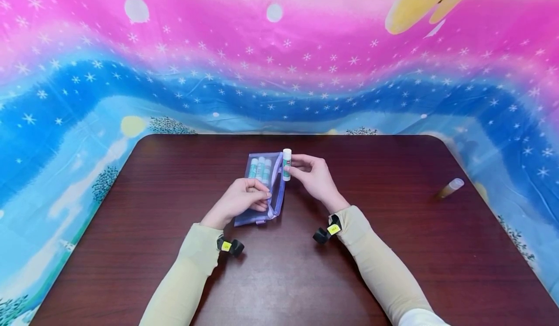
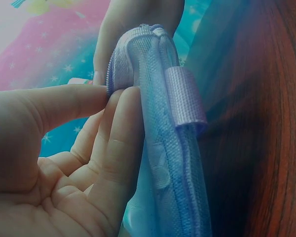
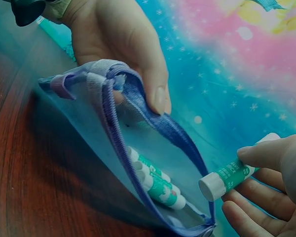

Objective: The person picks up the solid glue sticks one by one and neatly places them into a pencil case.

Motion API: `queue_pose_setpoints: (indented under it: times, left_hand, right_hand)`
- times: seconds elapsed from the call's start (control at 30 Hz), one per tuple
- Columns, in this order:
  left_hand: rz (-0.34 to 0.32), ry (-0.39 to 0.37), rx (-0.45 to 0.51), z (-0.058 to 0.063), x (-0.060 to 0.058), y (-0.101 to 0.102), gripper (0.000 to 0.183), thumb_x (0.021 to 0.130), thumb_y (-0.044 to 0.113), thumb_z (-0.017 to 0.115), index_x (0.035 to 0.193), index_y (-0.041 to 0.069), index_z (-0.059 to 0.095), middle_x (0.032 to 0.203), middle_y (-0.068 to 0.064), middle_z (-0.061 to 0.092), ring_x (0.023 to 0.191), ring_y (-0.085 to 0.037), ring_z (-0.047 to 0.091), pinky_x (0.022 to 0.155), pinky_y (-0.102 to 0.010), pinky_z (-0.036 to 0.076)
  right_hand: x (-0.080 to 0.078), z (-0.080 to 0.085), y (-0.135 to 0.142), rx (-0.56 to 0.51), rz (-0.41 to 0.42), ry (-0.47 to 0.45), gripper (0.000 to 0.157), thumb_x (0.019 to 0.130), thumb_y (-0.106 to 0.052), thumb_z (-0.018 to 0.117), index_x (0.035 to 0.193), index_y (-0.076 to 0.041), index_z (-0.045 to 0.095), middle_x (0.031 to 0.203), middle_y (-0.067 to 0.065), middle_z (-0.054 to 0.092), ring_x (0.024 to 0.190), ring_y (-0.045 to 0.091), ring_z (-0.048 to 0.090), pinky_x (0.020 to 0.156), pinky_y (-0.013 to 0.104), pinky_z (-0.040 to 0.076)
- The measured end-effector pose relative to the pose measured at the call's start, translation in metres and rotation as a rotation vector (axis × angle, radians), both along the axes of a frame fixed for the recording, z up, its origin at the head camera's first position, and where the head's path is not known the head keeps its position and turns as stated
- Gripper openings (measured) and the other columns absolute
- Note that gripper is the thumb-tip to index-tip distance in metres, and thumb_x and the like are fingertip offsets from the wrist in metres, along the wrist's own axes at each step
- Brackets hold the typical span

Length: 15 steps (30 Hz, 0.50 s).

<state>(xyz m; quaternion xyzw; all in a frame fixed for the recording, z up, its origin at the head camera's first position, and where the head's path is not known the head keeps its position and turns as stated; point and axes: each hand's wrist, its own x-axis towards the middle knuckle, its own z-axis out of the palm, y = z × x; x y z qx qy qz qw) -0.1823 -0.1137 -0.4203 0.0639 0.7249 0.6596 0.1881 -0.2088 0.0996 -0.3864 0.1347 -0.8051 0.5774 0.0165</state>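
Observation:
A purple see-through zipper pouch (image 1: pixel 279 208) lies on the table with its zipped side gaping open. Between thumb and fingers, my left hand (image 1: pixel 243 197) pinches the pouch's zipper edge, as the left wrist view also shows. Several green-and-white glue sticks (image 3: pixel 160 190) lie inside the pouch. My right hand (image 1: pixel 316 174) holds another glue stick (image 1: pixel 287 165) by its green label, right beside the pouch's opening. In the right wrist view, that stick's white end points toward the opening.
A clear-capped tube (image 1: pixel 454 184) with a yellowish-brown body is at the table's right side. The dark wooden table (image 1: pixel 384 248) ends at the back against a patterned pink and blue cloth (image 1: pixel 279 73). Black cameras are strapped on both wrists.

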Motion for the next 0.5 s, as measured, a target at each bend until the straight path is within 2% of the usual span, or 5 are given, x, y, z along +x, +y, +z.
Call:
queue_pose_setpoints:
  times: [0.1,0.33,0.5]
  left_hand:
    - [-0.002,0.004,0.003,0.000,0.000,0.000,0.014,0.086,0.007,0.067,0.092,-0.005,0.064,0.077,-0.018,0.066,0.066,-0.025,0.066,0.067,-0.039,0.057]
    - [-0.006,-0.002,0.009,0.001,0.000,-0.001,0.020,0.085,0.008,0.069,0.095,-0.008,0.062,0.077,-0.018,0.066,0.066,-0.025,0.066,0.068,-0.040,0.057]
    - [-0.013,0.001,0.017,0.000,0.000,-0.001,0.021,0.086,0.008,0.068,0.097,-0.010,0.062,0.078,-0.018,0.066,0.067,-0.026,0.065,0.069,-0.040,0.057]
  right_hand:
    - [-0.002,-0.004,-0.001,0.002,-0.001,-0.018,0.034,0.086,-0.013,0.070,0.117,-0.001,0.064,0.099,0.013,0.068,0.086,0.025,0.065,0.072,0.031,0.055]
    - [-0.022,-0.038,0.002,-0.034,0.009,-0.057,0.036,0.083,-0.020,0.073,0.115,-0.007,0.066,0.097,0.010,0.069,0.083,0.020,0.066,0.071,0.033,0.056]
    - [-0.024,-0.045,0.002,-0.066,0.015,-0.081,0.035,0.082,-0.023,0.075,0.113,-0.009,0.066,0.095,0.007,0.069,0.082,0.019,0.067,0.072,0.035,0.056]
